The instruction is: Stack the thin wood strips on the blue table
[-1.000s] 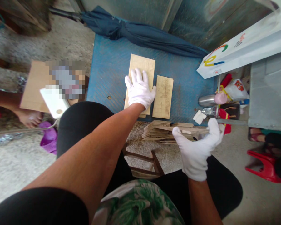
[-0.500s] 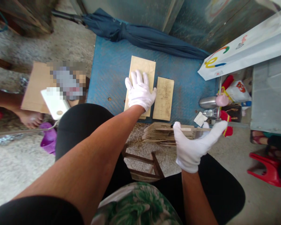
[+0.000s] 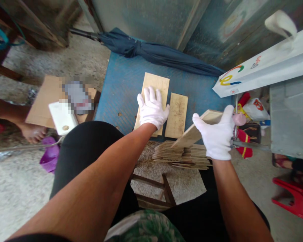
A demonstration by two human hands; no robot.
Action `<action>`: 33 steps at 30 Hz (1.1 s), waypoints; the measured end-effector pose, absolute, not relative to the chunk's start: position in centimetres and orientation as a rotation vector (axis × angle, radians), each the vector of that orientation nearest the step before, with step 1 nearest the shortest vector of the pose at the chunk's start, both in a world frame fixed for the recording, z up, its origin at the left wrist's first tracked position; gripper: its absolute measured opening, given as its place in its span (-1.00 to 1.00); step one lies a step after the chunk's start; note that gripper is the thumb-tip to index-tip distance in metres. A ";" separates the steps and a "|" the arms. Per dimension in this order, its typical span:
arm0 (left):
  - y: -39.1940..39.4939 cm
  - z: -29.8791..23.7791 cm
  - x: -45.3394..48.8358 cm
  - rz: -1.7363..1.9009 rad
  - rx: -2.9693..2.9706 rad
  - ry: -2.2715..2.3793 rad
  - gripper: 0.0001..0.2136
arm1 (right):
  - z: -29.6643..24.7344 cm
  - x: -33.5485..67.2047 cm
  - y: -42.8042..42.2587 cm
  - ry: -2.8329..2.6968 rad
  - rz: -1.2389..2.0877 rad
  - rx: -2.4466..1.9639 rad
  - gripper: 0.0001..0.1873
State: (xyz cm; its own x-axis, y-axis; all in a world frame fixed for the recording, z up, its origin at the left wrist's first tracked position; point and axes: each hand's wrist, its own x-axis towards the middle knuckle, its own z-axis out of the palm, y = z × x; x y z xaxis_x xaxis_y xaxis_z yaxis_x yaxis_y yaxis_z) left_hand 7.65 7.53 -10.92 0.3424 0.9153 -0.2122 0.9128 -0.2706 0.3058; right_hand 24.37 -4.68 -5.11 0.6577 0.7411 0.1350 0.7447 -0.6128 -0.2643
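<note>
My left hand, in a white glove, lies flat with fingers spread on a pale wooden board. Just right of it, a shorter wooden board rests on the blue tabletop. In its own white glove, my right hand grips another wooden board between thumb and fingers. That board is tilted, its lower end at the stack of thin wooden boards by the table's near edge. Whether it touches the stack I cannot tell.
A folded dark blue umbrella lies along the table's far side. At right stand a white paper bag and a red stool. A cardboard box holds a white device at left, near another person's foot.
My right hand has moved up and away from me, raising its board from nearly level above the stack to a slant. My left hand stays on its board. The view has shifted slightly.
</note>
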 end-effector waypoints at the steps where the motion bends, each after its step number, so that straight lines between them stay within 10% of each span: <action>1: 7.5 -11.0 7.6 0.010 2.250 1.618 -0.25 | -5.2 25.0 -3.2 -1.200 0.020 -2.587 0.15; 33: 7.5 -11.3 7.3 0.032 2.263 1.618 -0.23 | -17.1 25.8 12.2 -1.217 0.755 -2.987 0.19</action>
State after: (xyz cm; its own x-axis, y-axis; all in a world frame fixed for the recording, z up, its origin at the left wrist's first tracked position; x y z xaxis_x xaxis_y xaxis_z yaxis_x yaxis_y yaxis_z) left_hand 7.26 7.47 -11.35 0.3448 0.9200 -0.1863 0.9118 -0.2812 0.2991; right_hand 25.84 12.23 -17.15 0.6290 0.6190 -0.4704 0.6965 -0.7175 -0.0129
